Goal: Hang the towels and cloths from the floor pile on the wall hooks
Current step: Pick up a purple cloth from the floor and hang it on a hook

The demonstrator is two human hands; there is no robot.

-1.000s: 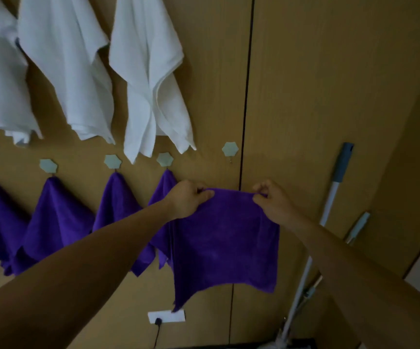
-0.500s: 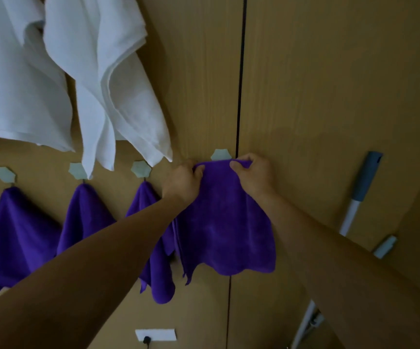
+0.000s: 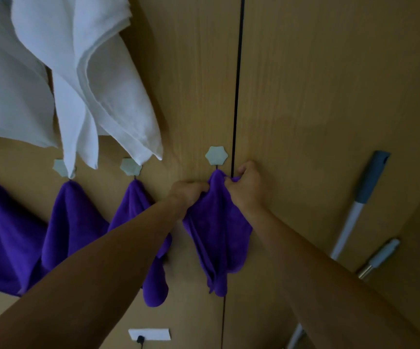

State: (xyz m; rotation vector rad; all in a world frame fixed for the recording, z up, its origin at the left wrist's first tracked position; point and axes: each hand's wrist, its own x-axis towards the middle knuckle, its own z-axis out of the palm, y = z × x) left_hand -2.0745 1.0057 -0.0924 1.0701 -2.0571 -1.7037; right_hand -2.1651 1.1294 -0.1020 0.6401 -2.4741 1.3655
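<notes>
Purple cloth [image 3: 216, 230] is now bunching into a peak right under the hook [image 3: 216, 155] at its 12 o'clock, whereas a second ago it was being held out flat and lower. Left hand [image 3: 188, 191] is pinching the top at 9 o'clock, right hand [image 3: 248, 187] at 3 o'clock, both grips tight on the fabric. Looks like it's catching, so letting go should be next. Three hung cloths [image 3: 73, 222] are sitting out at 9 o'clock.

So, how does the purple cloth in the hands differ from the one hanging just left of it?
The held cloth is gripped at its top by the left hand and right hand; the neighbour cloth hangs untouched. The left forearm crosses the neighbour cloth; the held cloth shows almost whole. Both are purple, each peaked under a hook.
</notes>
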